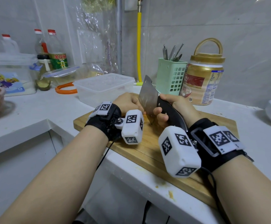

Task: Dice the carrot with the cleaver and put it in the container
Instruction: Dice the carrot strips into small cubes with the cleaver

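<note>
Clear lidded container (104,88) behind wooden cutting board (149,147); contents not discernible. Green slotted holder (170,75) is stocked with several metal utensils. One gold-lidded jar (202,80) and three red-capped bottles (54,47) are counted. Cleaver (148,97) is gripped by right hand (172,107), fingers curled round the black handle. Left hand (128,102) is curled on the board beside the blade; carrot (145,113) barely seen there, grip cannot be told.

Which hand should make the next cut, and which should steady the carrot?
Right hand cuts: it already grips the cleaver, blade down on the cutting board. Left hand sits beside the blade, steadying; the carrot is mostly hidden beneath it.
</note>
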